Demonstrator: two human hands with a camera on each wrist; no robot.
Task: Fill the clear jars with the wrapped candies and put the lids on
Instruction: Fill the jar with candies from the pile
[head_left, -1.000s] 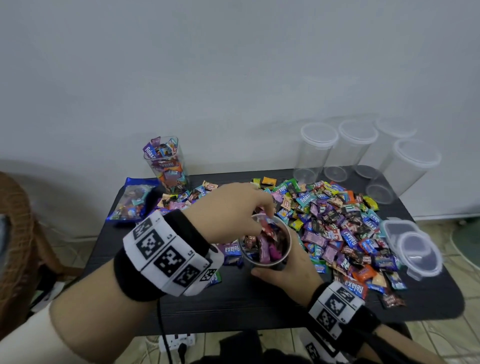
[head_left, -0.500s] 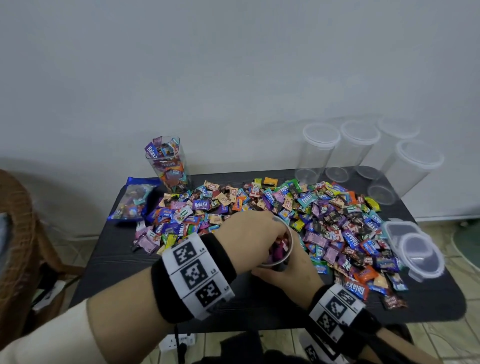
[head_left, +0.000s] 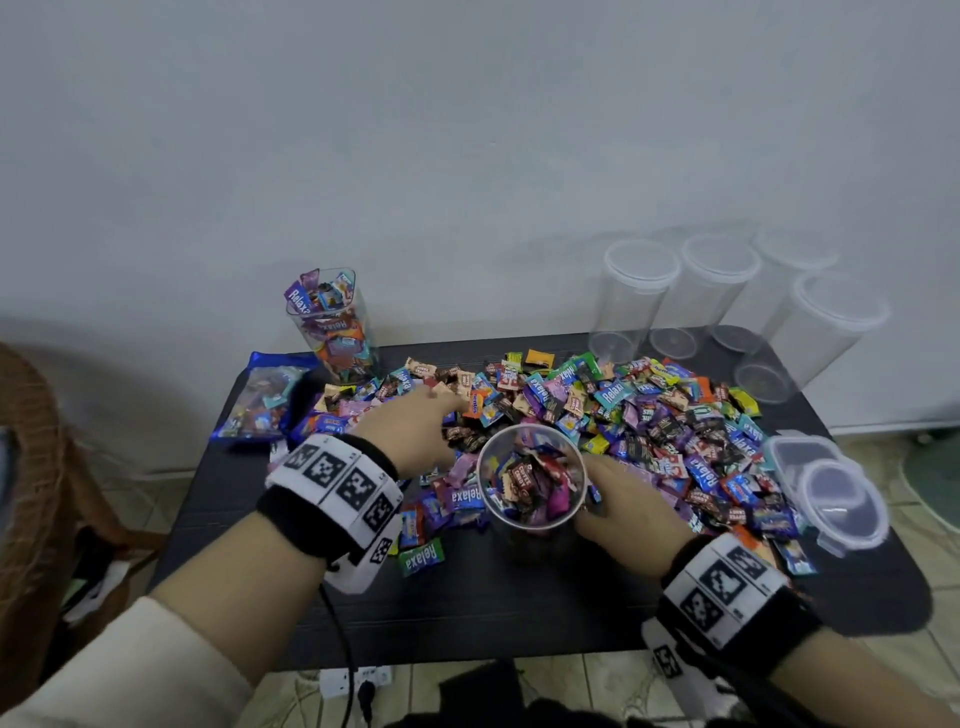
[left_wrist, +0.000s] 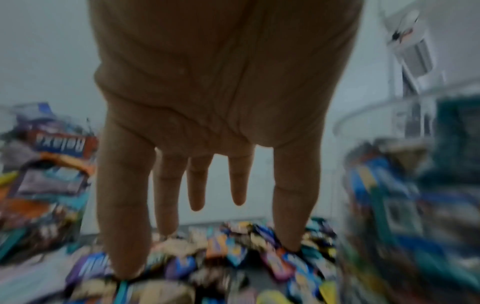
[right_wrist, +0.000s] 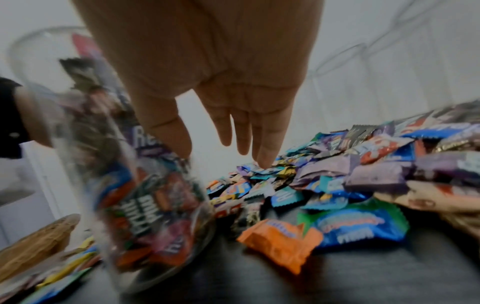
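Jar (head_left: 531, 480) of candies (head_left: 649, 415) beside spread right hand (head_left: 623, 499); spread left hand (head_left: 415, 431), fingertips blurred.

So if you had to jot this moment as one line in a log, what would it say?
left hand: open, reaching into wrapped candy pile | right hand: open beside clear round jar | jar: part filled, lidless

A clear round jar (head_left: 531, 480) stands upright and open near the front of the black table, partly filled with wrapped candies; a wide heap of candies (head_left: 649, 415) lies behind and around it; four empty clear jars (head_left: 631, 306) stand with lids on at the back right; two loose lids (head_left: 836, 493) lie at the right edge; a full square jar (head_left: 332, 325) stands at the back left.
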